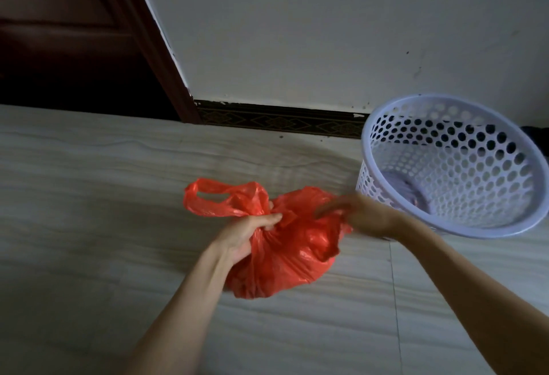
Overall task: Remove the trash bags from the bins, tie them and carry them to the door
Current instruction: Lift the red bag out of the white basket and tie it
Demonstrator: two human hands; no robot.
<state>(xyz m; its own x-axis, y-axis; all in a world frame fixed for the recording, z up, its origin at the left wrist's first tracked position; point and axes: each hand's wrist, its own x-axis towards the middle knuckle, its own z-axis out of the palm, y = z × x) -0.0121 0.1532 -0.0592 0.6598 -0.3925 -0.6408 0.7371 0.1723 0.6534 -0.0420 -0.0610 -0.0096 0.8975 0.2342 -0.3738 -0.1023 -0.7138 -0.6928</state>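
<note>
step in hand: tying, by the look of it. the red trash bag (285, 244) is already out of the white perforated bin (454, 166) and both hands are working at its mouth.

where the bag is: low over the pale tiled floor (89, 196), near the middle of the view, just at 8 o'clock from the bin. whether its belly rests on the floor or hangs just above it cannot be told.

left hand (249, 235): grip clenched on the gathered neck of the bag, fingers curled into the plastic at the bag's 10 o'clock side.

right hand (365, 214): blurred; its grip appears to be grasping the other handle at the bag's 2 o'clock side, with plastic bunched under the fingers.

which way the bag points: mouth up and toward the wall, belly down toward the viewer. one handle loop (217, 199) sticks out flat toward 10 o'clock, past the left hand.

long axis: from the belly at 6 o'clock up to the two handles, which spread left and right at the top.

next move, as a judgement: the two handles need crossing over each other and pulling snug into a knot, keeping the neck pinched so nothing spills.

after that: the dark wooden door (74, 47) stands at 10 o'clock, well apart from the bag.

bin: tilted or seen from above, open rim toward the viewer, something greyish lying in its bottom.
</note>
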